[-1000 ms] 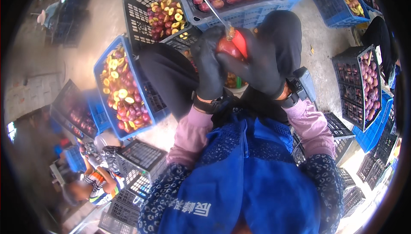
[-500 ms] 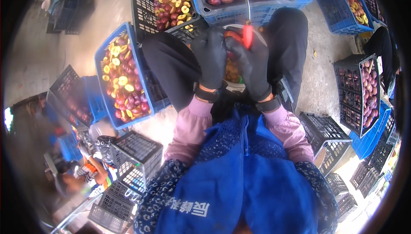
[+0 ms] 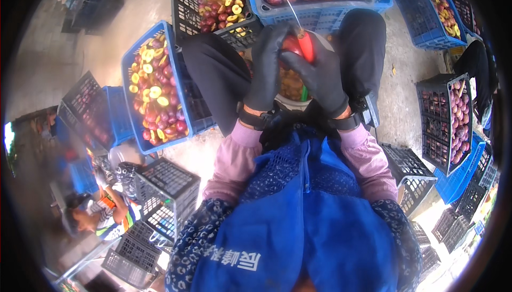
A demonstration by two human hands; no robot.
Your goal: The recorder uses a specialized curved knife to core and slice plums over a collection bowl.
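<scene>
My left hand (image 3: 265,65), in a black glove, is closed around a red plum (image 3: 291,44). In my right hand (image 3: 321,76), gloved the same way, is a knife with a red handle (image 3: 305,46) and a thin blade pointing up and to the left. The handle rests against the plum, and the two hands nearly meet. Below them, between my knees, stands a pale bucket (image 3: 289,102) with cut plum pieces inside; the hands hide much of it. A bit of green shows at its inner side.
Beyond my knees stand a blue crate (image 3: 314,18) of whole plums and a black crate (image 3: 184,12) with halved ones. Another blue crate (image 3: 126,73) of halved plums is at my left. Black crates (image 3: 437,118) line the right. A person (image 3: 106,209) works at lower left.
The knife has tipped left, and its blade now slants up-left. More of the plum shows between my hands. My right hand has shifted slightly right and toward me.
</scene>
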